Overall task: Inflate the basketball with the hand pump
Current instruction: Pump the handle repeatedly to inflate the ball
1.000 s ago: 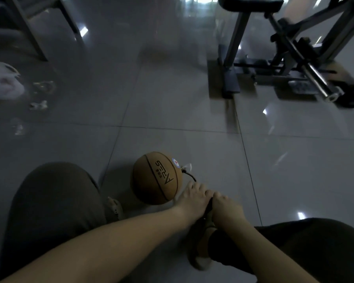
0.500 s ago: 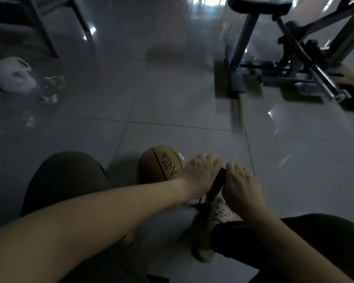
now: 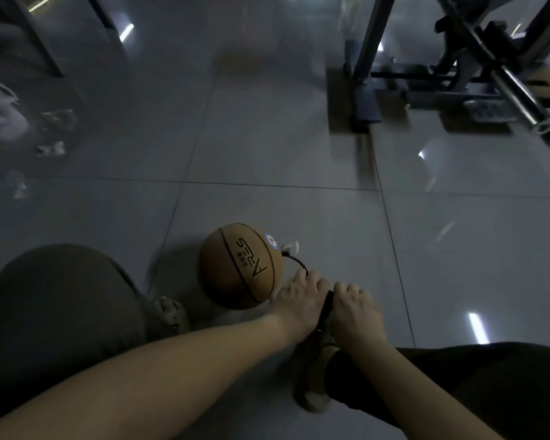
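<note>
1. Markings: the basketball (image 3: 240, 265) carried dark stylised lettering that appeared to read "ARES", with a further character above it, possibly a "5". Small print beside it was too small to read. A round blue-and-white sticker (image 3: 271, 240) with a red mark sat near its upper right.
2. Condition: the ball was tan-brown with dark seams and looked round.
3. Location: the ball rested on the grey tiled floor (image 3: 299, 154), between the person's knees and just left of the hands.
4. Connection: a thin black hose (image 3: 296, 262) ran from the ball's upper right side towards the hands. A white tag (image 3: 291, 246) lay beside that point.
5. Left hand (image 3: 302, 298): clenched round the black pump handle (image 3: 326, 308).
6. Right hand (image 3: 354, 308): clenched round the same handle, directly above a shoe (image 3: 318, 376).
</note>
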Demonstrator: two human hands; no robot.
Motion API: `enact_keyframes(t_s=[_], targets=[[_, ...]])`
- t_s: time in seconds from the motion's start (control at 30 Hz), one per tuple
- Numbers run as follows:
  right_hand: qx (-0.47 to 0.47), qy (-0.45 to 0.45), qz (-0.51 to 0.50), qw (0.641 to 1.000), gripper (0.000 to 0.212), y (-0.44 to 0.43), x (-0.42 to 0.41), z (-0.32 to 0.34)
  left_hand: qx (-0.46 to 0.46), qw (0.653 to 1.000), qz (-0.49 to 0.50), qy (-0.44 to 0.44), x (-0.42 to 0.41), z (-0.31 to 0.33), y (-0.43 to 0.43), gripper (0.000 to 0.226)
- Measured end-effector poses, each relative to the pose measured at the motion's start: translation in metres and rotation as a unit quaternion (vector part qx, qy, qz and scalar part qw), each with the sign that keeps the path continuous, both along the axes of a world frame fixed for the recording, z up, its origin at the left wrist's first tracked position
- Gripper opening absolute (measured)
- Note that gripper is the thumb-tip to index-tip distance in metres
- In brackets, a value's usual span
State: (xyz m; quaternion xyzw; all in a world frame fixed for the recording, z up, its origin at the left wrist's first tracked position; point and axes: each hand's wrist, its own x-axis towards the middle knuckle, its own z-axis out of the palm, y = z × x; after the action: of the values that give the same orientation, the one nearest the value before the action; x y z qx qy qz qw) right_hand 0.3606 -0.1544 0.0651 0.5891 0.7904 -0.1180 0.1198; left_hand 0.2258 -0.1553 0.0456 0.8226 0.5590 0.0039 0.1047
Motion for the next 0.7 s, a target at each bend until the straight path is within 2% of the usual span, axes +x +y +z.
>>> enact_keyframes(t_s=[0.13, 0.2, 0.33, 0.5, 0.57, 0.7], targets=[[-0.083, 0.022, -0.029, 0.996, 0.014, 0.001, 0.0, 0.014, -0.031, 0.998, -0.025, 0.058, -0.003, 0.015, 0.001, 0.028], [-0.086, 0.035, -0.048, 0.994, 0.013, -0.002, 0.001, 0.026, -0.033, 0.994, -0.06, 0.087, -0.008, 0.028, 0.004, 0.031], [0.03, 0.067, -0.066, 0.995, 0.01, -0.001, 0.005, 0.066, 0.002, 0.995, -0.077, 0.066, -0.016, 0.083, 0.013, 0.032], [0.174, 0.133, -0.061, 0.974, 0.014, 0.014, 0.009, 0.125, 0.122, 0.991, -0.053, -0.015, -0.016, 0.142, 0.028, 0.017], [0.199, 0.141, -0.056, 0.968, 0.016, 0.015, 0.009, 0.127, 0.133, 0.989, -0.044, -0.038, -0.015, 0.145, 0.03, 0.013], [0.196, 0.114, -0.03, 0.974, 0.014, 0.01, 0.006, 0.094, 0.117, 0.991, -0.025, -0.056, -0.013, 0.113, 0.017, 0.033]])
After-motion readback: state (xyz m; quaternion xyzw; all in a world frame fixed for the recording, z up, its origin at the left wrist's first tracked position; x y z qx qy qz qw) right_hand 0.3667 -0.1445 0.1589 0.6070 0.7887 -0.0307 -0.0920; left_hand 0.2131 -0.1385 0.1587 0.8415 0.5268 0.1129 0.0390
